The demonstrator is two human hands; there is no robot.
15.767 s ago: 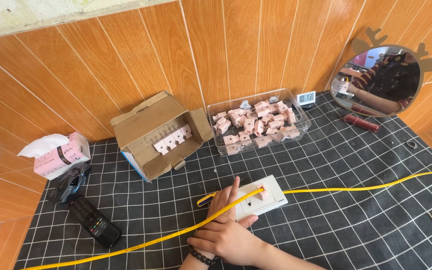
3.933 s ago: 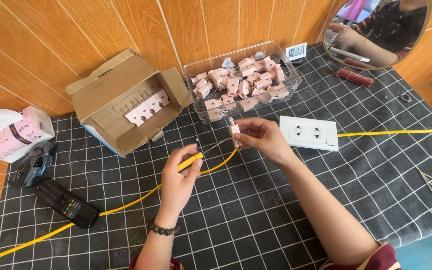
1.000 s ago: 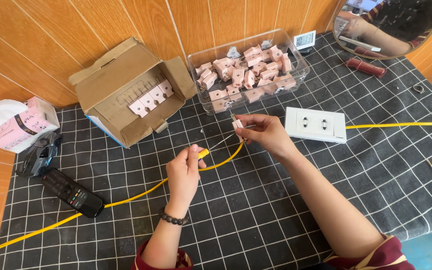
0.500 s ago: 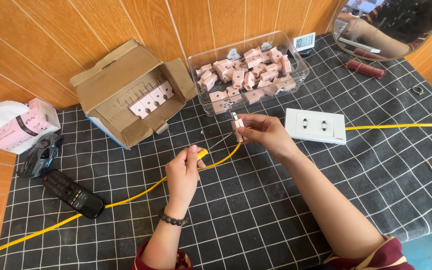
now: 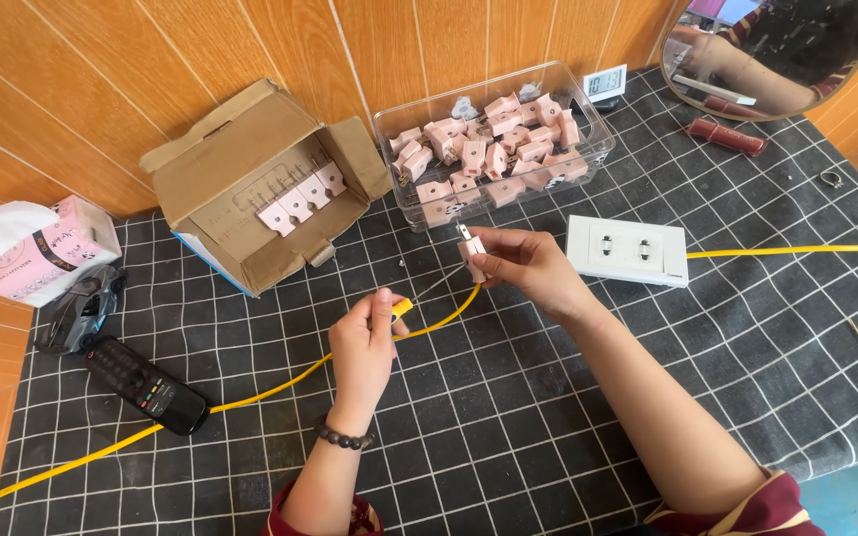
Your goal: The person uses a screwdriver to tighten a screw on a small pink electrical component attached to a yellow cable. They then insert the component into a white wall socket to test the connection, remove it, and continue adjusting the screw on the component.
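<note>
Since half a second ago little has shifted: the right hand [image 5: 533,266] has kept its small pink plug [image 5: 471,248] raised over the middle of the counter [image 5: 548,447], and the left hand [image 5: 364,342] has stayed on the yellow cable [image 5: 260,395].

At the counter's left edge sits a pink tissue box [image 5: 40,248] with a white tissue standing out of it. Just in front lie a small grey toy car [image 5: 78,310] and a black remote control [image 5: 147,385]. The yellow cable runs from the near left corner up to the left hand, whose fingers [image 5: 381,310] are pinched on the cable close to its cut end. Behind that hand, toward the back edge, an open cardboard box [image 5: 250,189] holds a row of pink plugs.

At centre, the right hand's fingers [image 5: 497,260] are closed on the pink plug, its metal prongs pointing up; thin wire runs from the plug down toward the cable end. Behind it a clear plastic tub [image 5: 494,149] is heaped with more pink plugs. Just to the right of the right hand a white double socket plate [image 5: 628,250] lies flat, with another stretch of yellow cable leading off to the right edge. A small digital clock [image 5: 605,81] stands at the back, beside a round mirror [image 5: 782,50] in the far right corner.
</note>
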